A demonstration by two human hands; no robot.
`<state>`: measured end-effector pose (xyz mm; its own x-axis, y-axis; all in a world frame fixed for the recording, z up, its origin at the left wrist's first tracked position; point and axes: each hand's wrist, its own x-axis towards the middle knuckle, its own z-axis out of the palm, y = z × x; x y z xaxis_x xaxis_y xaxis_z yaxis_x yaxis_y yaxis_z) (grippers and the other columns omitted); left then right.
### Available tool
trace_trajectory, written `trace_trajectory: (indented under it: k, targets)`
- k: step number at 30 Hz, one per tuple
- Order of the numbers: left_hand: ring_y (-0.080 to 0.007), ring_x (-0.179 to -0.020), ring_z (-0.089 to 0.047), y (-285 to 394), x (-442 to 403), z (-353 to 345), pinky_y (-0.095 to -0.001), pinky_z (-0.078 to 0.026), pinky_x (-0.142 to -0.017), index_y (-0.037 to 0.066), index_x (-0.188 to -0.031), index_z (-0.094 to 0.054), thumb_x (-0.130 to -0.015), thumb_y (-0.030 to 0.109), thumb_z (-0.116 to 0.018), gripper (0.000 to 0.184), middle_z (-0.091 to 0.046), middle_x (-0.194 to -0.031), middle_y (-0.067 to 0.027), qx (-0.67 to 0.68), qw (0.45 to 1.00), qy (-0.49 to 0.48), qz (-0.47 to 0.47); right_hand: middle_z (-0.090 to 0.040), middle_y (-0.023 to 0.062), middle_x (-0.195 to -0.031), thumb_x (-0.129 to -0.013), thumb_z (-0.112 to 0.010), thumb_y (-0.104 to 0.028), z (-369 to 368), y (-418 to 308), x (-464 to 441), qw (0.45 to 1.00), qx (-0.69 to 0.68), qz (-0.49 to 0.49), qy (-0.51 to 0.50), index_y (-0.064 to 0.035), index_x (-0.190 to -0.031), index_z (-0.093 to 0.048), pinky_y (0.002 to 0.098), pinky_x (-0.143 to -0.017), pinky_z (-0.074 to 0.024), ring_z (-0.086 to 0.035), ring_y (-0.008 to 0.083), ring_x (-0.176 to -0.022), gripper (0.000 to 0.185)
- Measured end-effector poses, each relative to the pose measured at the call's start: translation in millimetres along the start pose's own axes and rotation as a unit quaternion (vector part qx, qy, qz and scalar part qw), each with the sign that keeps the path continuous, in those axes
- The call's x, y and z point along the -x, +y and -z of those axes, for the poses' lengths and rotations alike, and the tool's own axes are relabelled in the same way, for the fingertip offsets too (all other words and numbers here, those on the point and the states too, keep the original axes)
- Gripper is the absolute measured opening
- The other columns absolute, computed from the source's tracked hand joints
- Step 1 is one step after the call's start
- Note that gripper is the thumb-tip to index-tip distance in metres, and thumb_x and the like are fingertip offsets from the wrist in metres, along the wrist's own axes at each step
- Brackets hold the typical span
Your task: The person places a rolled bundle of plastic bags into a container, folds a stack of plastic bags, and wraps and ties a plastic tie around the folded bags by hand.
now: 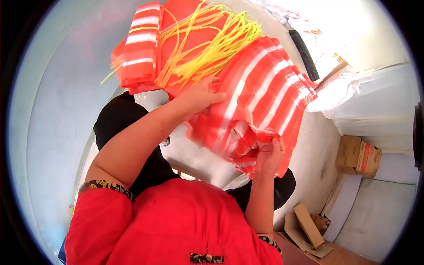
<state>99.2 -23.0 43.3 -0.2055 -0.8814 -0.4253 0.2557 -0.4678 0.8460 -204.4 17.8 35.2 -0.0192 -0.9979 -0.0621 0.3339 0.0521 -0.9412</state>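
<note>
A thick stack of red-orange plastic sheets with white stripes (265,84), perhaps bags, lies in front of me. My left hand (204,93) rests at the stack's left edge, its visible fingers apart against the plastic. Closed on the near edge of a crumpled, folded-back striped sheet is my right hand (270,158), with thumb and fingers pinched together. Loose yellow strips (221,42) are spread just beyond my left hand, on a plain red-orange surface (183,11). Farther left is a folded striped bundle (142,48) with a yellow strip around it.
A dark rod-like object (304,55) and crinkled white plastic (338,90) lie beyond the stack at the right. A cardboard box (357,155) stands by the right wall, and opened cardboard pieces (307,229) lie nearer. My dark-clothed knees are below the sheets.
</note>
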Motion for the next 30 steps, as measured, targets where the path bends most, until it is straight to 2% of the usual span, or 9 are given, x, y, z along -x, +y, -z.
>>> trace_trajectory:
  k: [5,7,10,13,16,19,21,26,30]
  targets:
    - [-0.0346,-0.133,-0.058,5.6,26.6,8.1,-0.0408,-0.051,-0.104,0.002,-0.165,-0.025,-0.088,0.03,-0.072,0.094,-0.05,-0.152,-0.031,-0.238,0.97,0.009,-0.044,-0.072,0.0143,-0.119,-0.106,-0.051,-0.013,4.9,17.0,-0.1,0.994,0.105,0.006,0.0,0.0031,-0.118,-0.068,0.0386,-0.098,-0.0546,-0.068,0.0248,-0.111,0.026]
    - [-0.0354,-0.137,-0.056,7.0,31.1,13.1,-0.0391,-0.046,-0.11,0.001,-0.165,-0.023,-0.088,0.03,-0.071,0.095,-0.048,-0.154,-0.0325,-0.268,0.961,-0.001,-0.067,-0.071,0.0128,-0.122,-0.107,-0.05,-0.015,-3.9,16.7,5.0,0.991,0.122,0.043,-0.013,0.0025,-0.118,-0.068,0.0393,-0.1,-0.0536,-0.066,0.0243,-0.115,0.027]
    - [-0.0336,-0.137,-0.056,7.8,34.3,16.4,-0.0382,-0.044,-0.113,0.0,-0.165,-0.022,-0.089,0.03,-0.069,0.094,-0.049,-0.153,-0.0323,-0.269,0.959,-0.027,-0.081,-0.07,0.0114,-0.122,-0.102,-0.058,-0.011,-27.6,7.3,13.0,0.947,0.304,0.1,-0.01,0.0001,-0.117,-0.068,0.0399,-0.101,-0.0526,-0.065,0.0261,-0.118,0.021]
    - [-0.0296,-0.122,-0.064,11.5,33.9,15.0,-0.0378,-0.052,-0.101,0.003,-0.166,-0.023,-0.09,0.028,-0.068,0.091,-0.053,-0.148,-0.0299,-0.274,0.958,-0.046,-0.077,-0.069,0.013,-0.122,-0.092,-0.069,-0.004,-48.1,9.1,10.4,0.79,0.526,0.283,-0.14,-0.0023,-0.115,-0.068,0.0405,-0.101,-0.0519,-0.064,0.0302,-0.118,0.024]
    - [-0.0235,-0.099,-0.069,11.5,33.5,14.3,-0.0349,-0.058,-0.083,0.006,-0.166,-0.023,-0.093,0.023,-0.065,0.086,-0.062,-0.133,-0.0253,-0.231,0.969,-0.07,-0.056,-0.066,0.0158,-0.122,-0.085,-0.072,-0.003,-79.6,18.2,8.9,0.705,0.569,0.383,-0.179,-0.005,-0.116,-0.067,0.0462,-0.097,-0.0525,-0.063,0.0375,-0.114,0.032]
    - [-0.0153,-0.085,-0.065,7.5,30.5,14.1,-0.0294,-0.056,-0.069,0.01,-0.167,-0.024,-0.095,0.017,-0.062,0.082,-0.065,-0.116,-0.0155,-0.179,0.98,-0.086,-0.03,-0.063,0.0131,-0.122,-0.08,-0.073,-0.003,-95.2,33.6,5.5,0.656,0.568,0.458,-0.192,-0.0076,-0.116,-0.066,0.0471,-0.095,-0.0528,-0.061,0.0363,-0.116,0.037]
    - [-0.007,-0.083,-0.058,15.5,35.4,12.5,-0.0235,-0.049,-0.064,0.014,-0.167,-0.026,-0.095,0.014,-0.063,0.081,-0.062,-0.111,-0.0037,-0.136,0.985,-0.105,0.023,-0.061,0.0102,-0.12,-0.076,-0.073,-0.003,-98.4,44.4,6.2,0.659,0.537,0.492,-0.19,-0.0113,-0.115,-0.066,0.0472,-0.09,-0.0513,-0.06,0.0336,-0.109,0.041]
    - [-0.0058,-0.075,-0.056,-1.5,25.0,15.5,-0.0228,-0.046,-0.059,0.014,-0.164,-0.033,-0.1,0.02,-0.061,0.07,-0.061,-0.099,-0.0011,-0.129,0.987,-0.098,0.002,-0.063,0.0072,-0.111,-0.073,-0.073,-0.003,-105.6,39.6,8.0,0.66,0.487,0.525,-0.228,-0.0114,-0.109,-0.069,0.0448,-0.085,-0.0496,-0.061,0.0304,-0.099,0.037]
    - [-0.0104,-0.068,-0.062,10.2,27.7,7.6,-0.0263,-0.049,-0.057,0.01,-0.148,-0.048,-0.107,0.038,-0.056,0.05,-0.065,-0.093,-0.004,-0.092,0.992,-0.075,0.042,-0.066,0.0084,-0.109,-0.075,-0.074,-0.002,-96.8,25.8,11.7,0.735,0.462,0.451,-0.207,-0.007,-0.106,-0.069,0.0439,-0.084,-0.0513,-0.064,0.0305,-0.096,0.032]
